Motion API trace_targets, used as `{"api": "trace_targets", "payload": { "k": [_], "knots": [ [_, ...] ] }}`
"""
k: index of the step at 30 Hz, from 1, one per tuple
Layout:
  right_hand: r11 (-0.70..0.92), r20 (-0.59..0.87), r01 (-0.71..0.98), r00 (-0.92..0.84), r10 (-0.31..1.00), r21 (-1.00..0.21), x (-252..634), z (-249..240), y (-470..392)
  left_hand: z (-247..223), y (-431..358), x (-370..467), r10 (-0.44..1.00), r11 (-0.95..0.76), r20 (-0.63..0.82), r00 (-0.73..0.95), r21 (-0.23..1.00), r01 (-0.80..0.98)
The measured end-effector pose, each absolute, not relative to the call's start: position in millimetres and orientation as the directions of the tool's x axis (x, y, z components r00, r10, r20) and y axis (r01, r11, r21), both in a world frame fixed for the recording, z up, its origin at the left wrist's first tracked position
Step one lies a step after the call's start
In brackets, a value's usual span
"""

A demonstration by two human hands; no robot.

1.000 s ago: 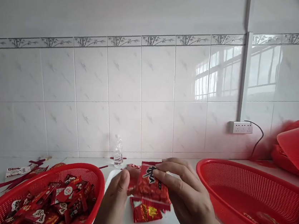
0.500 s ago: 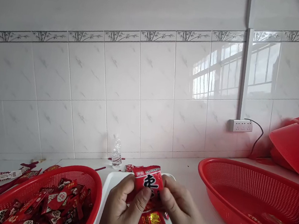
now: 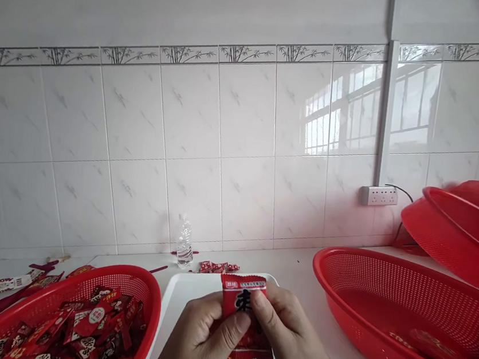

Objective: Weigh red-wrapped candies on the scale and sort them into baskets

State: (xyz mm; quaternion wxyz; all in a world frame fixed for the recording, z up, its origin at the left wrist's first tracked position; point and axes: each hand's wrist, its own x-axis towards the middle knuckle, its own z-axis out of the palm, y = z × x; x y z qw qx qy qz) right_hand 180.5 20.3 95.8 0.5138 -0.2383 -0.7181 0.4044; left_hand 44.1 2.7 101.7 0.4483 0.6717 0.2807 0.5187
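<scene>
A small red snack packet [image 3: 242, 341] with black and white lettering is pinched between both hands over a white tray [image 3: 179, 288]. My left hand [image 3: 205, 331] grips its left side, thumb across the front. On the packet's right side, my right hand [image 3: 291, 329] presses with its thumb near the lettering. The packet stands tilted, and part of its front is behind the thumbs. To the left, a red basket [image 3: 155, 308] holds many small red and dark wrapped packets [image 3: 96, 316].
Another red basket [image 3: 329, 264] stands on the right with a few packets inside. More red baskets [image 3: 454, 227] are stacked behind it. A clear bottle [image 3: 185, 245] stands by the tiled wall, near loose red packets [image 3: 218, 267]. A power strip [image 3: 379, 196] is on the wall.
My right thumb has moved up onto the packet's front, and the packet's lower edge now shows. The view has shifted slightly, and more of the stacked baskets at right is visible.
</scene>
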Motion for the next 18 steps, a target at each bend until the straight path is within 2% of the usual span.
{"api": "trace_targets", "payload": {
  "k": [3, 6, 9, 11, 14, 16, 18],
  "knots": [
    [0.615, 0.586, -0.011, -0.32, 0.744, -0.788, 181.9, 93.9, 21.3, 102.1, 1.4, 45.2, 0.847, -0.402, 0.412, 0.335, 0.91, -0.104],
    [0.625, 0.598, 0.003, -0.29, 0.747, -0.78, 183.7, 91.9, 21.6, 102.0, 0.3, 45.6, 0.86, -0.351, 0.402, 0.314, 0.913, -0.208],
    [0.553, 0.54, -0.057, -0.32, 0.779, -0.831, 182.8, 92.3, 18.5, 100.7, 3.3, 45.3, 0.903, -0.287, 0.388, 0.188, 0.866, -0.409],
    [0.541, 0.522, -0.072, -0.392, 0.757, -0.838, 178.9, 92.4, 16.0, 97.6, 8.6, 46.5, 0.944, -0.225, 0.319, 0.081, 0.805, -0.549],
    [0.702, 0.629, 0.094, -0.372, 0.683, -0.706, 168.6, 87.7, 16.8, 88.8, 19.1, 51.8, 0.977, -0.173, 0.213, -0.008, 0.77, -0.614],
    [0.8, 0.751, 0.25, -0.279, 0.599, -0.545, 160.5, 79.9, 20.4, 82.2, 24.5, 56.5, 0.979, -0.173, 0.203, -0.014, 0.794, -0.582],
    [0.836, 0.837, 0.338, -0.197, 0.511, -0.432, 153.2, 69.7, 23.8, 76.9, 25.0, 60.2, 0.975, -0.184, 0.222, 0.003, 0.816, -0.548]
  ]
}}
